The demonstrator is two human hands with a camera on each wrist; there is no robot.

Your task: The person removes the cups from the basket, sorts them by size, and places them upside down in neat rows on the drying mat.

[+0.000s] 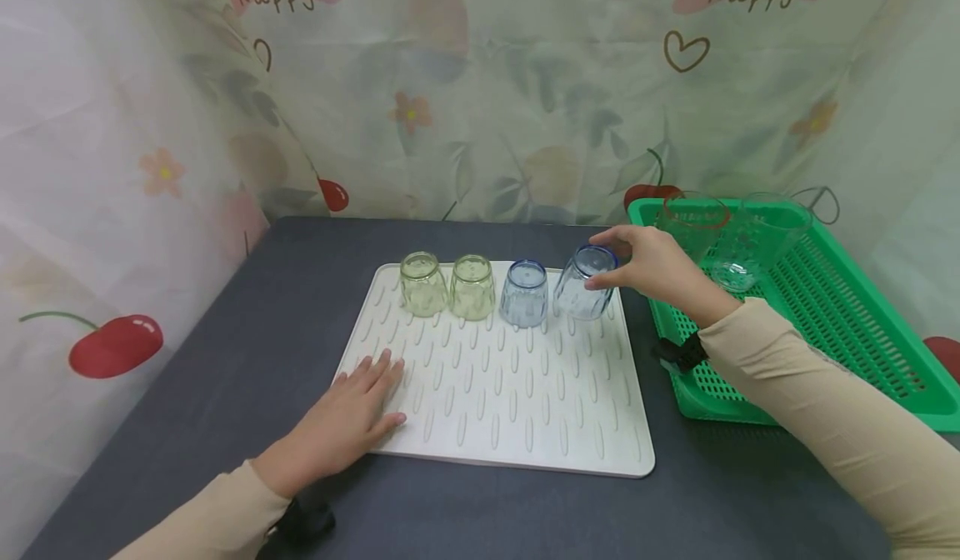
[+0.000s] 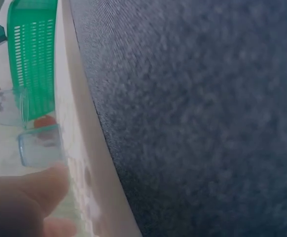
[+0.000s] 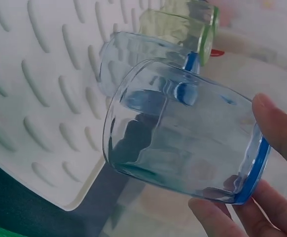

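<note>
My right hand (image 1: 660, 267) pinches an upturned blue-tinted drinking glass (image 3: 178, 133) near its base, thumb on one side and fingers on the other. The glass is slightly tilted over the back right of a white ridged drying mat (image 1: 517, 410); whether its rim touches the mat I cannot tell. Beside it another blue glass (image 1: 524, 293) stands upside down. Farther left are two green-tinted glasses, one near the middle (image 1: 472, 288) and one at the end (image 1: 423, 285), both upturned. My left hand (image 1: 345, 414) rests with straight fingers on the mat's left front edge.
At the right stands a green perforated basket (image 1: 862, 318) holding clear glassware, including a red-rimmed glass (image 1: 693, 218) and a clear vessel (image 1: 757, 235). The dark tabletop (image 1: 247, 352) surrounds the mat. A printed curtain (image 1: 487, 85) hangs behind the table.
</note>
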